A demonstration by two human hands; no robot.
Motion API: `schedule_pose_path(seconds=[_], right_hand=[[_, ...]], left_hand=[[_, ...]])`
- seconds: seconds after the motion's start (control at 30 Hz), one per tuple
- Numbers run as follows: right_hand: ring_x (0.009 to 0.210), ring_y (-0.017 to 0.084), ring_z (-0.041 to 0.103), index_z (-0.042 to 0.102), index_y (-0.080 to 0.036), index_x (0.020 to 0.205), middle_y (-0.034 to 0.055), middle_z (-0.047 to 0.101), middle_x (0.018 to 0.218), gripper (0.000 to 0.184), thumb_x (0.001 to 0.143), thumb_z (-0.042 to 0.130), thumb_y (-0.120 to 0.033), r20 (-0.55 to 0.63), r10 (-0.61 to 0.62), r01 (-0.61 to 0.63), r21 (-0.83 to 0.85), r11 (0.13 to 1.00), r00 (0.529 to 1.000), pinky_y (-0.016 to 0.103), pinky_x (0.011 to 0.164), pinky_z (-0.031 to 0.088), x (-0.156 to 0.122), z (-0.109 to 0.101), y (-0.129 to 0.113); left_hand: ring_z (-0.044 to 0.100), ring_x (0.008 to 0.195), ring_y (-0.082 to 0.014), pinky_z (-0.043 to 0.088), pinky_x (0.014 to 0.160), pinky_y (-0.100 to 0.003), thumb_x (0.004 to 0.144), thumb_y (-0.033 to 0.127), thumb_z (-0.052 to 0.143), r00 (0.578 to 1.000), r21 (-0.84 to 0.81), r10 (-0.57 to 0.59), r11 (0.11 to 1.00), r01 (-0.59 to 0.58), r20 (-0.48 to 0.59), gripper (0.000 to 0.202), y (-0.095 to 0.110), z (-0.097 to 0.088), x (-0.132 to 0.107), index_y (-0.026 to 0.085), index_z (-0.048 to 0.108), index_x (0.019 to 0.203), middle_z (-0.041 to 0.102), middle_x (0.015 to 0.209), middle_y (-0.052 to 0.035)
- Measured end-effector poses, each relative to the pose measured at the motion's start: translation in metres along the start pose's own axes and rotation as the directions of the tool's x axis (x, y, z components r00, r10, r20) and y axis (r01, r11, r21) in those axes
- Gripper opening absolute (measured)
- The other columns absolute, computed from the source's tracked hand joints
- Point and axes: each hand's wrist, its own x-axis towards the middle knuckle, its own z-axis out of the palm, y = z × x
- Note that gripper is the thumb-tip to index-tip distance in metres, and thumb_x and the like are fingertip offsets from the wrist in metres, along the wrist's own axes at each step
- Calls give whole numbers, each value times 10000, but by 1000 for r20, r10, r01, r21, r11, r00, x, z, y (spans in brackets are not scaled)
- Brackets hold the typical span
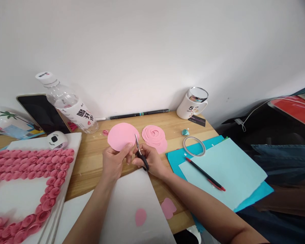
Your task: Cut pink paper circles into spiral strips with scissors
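My left hand (115, 161) pinches the lower edge of a round pink paper disc (122, 135) held up over the wooden table. In my right hand (151, 159) is a pair of scissors (141, 156) with black handles, its blades pointing up at the disc's right edge. Just right of the blades lies a pink paper spiral (154, 135), partly over another pink piece. Below my hands, a pink petal-shaped scrap (140, 217) rests on a white board (127, 206). More pink scraps (168, 207) lie on the table by my right forearm.
Rows of pink paper roses (51, 189) cover a white board at left. Behind stand a plastic bottle (71, 105), a phone (44, 113) and a white mug (192, 103). Blue paper sheets (226, 169) at right carry a pen (205, 174) and a tape roll (194, 146).
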Motion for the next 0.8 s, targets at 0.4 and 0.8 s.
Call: schedule_pose_path(seconds=[0.4, 0.8], right_hand=[[586, 113, 448, 507, -187, 813, -40, 501, 644, 542, 507, 842, -484, -16, -79, 79, -14, 997, 997, 235, 543, 339, 1, -2, -9], [503, 72, 332, 516, -177, 822, -76, 425, 570, 527, 521, 840, -463, 13, -75, 75, 24, 997, 997, 213, 486, 251, 1, -1, -11]], left_hand=[[382, 341, -55, 320, 342, -211, 580, 250, 715, 999, 123, -29, 992, 27, 15, 213, 1, 1, -1, 142, 583, 453, 505, 394, 26], [372, 354, -48, 279, 354, -201, 610, 229, 708, 1000, 86, -2, 996, 0, 19, 196, -1, -1, 0, 140, 585, 487, 470, 391, 42]])
